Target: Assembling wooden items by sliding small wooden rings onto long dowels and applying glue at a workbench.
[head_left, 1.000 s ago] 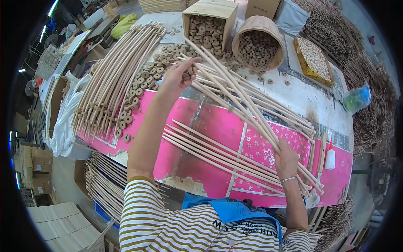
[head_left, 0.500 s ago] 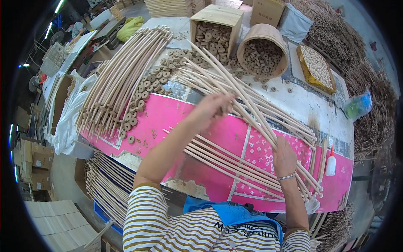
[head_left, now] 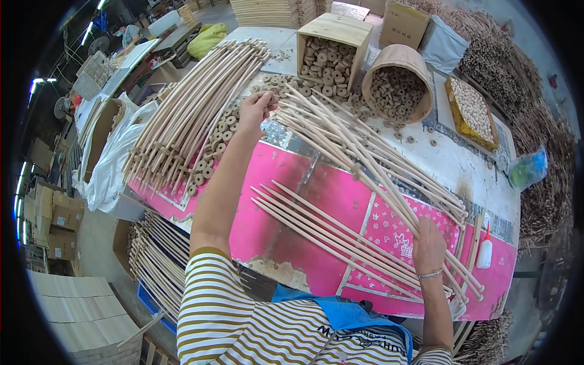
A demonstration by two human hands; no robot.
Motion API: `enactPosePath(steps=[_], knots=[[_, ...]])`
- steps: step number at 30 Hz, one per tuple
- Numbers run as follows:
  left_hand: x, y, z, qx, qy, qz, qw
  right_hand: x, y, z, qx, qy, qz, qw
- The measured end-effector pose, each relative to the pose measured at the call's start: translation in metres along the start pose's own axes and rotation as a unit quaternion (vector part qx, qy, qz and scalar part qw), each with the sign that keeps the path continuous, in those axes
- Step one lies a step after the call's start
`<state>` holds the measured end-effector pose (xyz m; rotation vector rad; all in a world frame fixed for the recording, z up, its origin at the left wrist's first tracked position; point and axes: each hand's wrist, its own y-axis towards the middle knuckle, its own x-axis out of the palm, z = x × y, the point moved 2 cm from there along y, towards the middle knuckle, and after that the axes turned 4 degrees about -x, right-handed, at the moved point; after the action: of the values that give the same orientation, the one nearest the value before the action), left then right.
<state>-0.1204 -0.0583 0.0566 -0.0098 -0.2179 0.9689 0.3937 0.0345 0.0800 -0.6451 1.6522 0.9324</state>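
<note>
My right hand (head_left: 429,246) is closed round a few long pale wooden rods (head_left: 389,193), which slant up and away to the left over other rods. My left hand (head_left: 258,109) is raised by their far ends, fingers pinched on what looks like a brown wooden ring, mostly hidden by the fingers. Farther down the held rods sits a brown ring (head_left: 356,171). Beneath them lies a loose bundle of similar rods (head_left: 420,181). Several more rods (head_left: 331,230) rest on the pink table cover nearer to me.
Loose rings (head_left: 226,126) are strewn beside a big stack of ringed rods (head_left: 194,100) at the left. A wooden box (head_left: 334,28) and a round wooden tub (head_left: 398,56) hold more rings. A yellow tray (head_left: 456,108) and a glue bottle (head_left: 485,252) stand at the right.
My left hand has moved from midway along the held rods up and left to their far ends. A ring now shows on the rods. My right hand keeps its grip.
</note>
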Motion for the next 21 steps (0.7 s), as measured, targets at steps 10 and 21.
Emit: enactPosePath(steps=[10, 21], knots=[[0.021, -0.008, 0.003, 0.010, -0.002, 0.008, 1.000, 0.004, 0.000, -0.007, -0.004, 0.016, -0.044, 0.999], [0.027, -0.017, 0.000, 0.201, 0.084, 0.037, 0.975, 0.011, -0.004, -0.003, 0.002, 0.026, -0.053, 0.998]])
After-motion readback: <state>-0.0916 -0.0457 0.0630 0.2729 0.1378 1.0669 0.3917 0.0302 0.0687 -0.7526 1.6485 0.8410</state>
